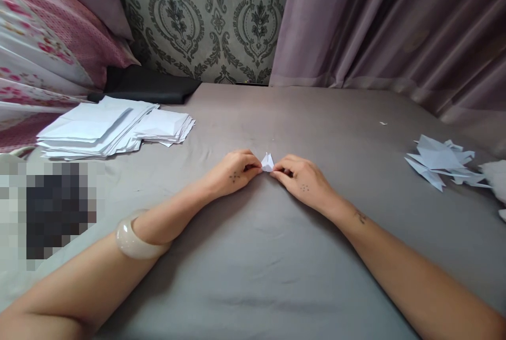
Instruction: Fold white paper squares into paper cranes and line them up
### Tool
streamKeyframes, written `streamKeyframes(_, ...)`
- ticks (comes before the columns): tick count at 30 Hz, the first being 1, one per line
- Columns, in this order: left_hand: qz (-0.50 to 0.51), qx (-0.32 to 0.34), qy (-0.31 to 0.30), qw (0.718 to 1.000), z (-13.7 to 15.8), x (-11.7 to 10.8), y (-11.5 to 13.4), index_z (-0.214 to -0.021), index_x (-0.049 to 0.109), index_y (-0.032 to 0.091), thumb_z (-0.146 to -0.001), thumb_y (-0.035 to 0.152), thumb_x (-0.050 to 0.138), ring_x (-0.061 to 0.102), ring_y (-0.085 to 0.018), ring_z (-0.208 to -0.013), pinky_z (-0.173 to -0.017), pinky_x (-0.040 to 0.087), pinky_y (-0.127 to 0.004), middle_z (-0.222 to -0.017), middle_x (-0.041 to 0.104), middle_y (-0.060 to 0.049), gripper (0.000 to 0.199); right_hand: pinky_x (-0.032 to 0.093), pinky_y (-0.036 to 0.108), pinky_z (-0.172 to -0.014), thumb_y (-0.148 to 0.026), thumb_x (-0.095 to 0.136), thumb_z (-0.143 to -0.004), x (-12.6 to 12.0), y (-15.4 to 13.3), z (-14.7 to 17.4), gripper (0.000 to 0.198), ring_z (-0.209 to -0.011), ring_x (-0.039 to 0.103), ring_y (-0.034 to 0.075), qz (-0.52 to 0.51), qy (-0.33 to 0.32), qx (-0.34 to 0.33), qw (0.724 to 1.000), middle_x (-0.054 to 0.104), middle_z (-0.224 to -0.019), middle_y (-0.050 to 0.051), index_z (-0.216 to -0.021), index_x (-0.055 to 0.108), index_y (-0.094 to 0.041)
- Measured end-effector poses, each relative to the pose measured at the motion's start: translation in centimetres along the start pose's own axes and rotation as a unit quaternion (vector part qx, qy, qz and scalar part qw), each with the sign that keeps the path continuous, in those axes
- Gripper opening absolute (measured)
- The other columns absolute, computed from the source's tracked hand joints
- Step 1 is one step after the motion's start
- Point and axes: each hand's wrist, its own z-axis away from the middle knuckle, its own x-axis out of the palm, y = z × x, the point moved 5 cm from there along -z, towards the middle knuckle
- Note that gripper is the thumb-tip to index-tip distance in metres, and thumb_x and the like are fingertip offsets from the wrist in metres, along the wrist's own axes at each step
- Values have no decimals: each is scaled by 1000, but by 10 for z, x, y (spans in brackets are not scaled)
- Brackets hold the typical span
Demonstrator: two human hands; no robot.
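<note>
Folded paper (268, 164), white, one: between left hand (236, 172) and right hand (303, 181), neither nearer; fingertips of each pinched on its side; narrow points directed away.

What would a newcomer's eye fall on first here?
Probably the small folded white paper near mid-frame, held between the left hand and right hand. Next, perhaps the patterned wallpaper behind and the pale bangle at lower left. White paper stacks lie at left, folded paper shapes at right.
</note>
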Motion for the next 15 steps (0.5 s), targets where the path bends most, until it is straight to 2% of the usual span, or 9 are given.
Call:
streamKeyframes(8, 47, -70, 13, 996, -4, 1, -8, -79, 69, 15, -83, 31, 54, 55, -13, -69, -61, 40, -24, -85, 63, -4, 22, 43, 29, -72, -29, 57, -82, 1, 4, -7, 18, -74, 56, 13, -77, 0, 78, 994, 65, -94, 3, -73, 69, -21)
streamKeyframes(12, 68, -109, -7, 992, -6, 2, -12, -79, 69, 14, -81, 35, 55, 51, -12, -62, -54, 37, -22, -73, 60, -2, 25, 44, 30, -72, -35, 60, -78, 3, 11, -11, 19, -75, 57, 14, -103, 0, 120, 987, 65, -96, 3, -68, 67, -20)
streamKeyframes(15, 83, -121, -13, 989, -7, 2, -14, -79, 69, 14, -80, 36, 56, 51, -11, -63, -54, 37, -22, -76, 60, -3, 26, 44, 29, -69, -37, 60, -76, 4, 15, -15, 22, -73, 57, 14, -118, -11, 137, 983, 65, -96, 3, -64, 66, -20)
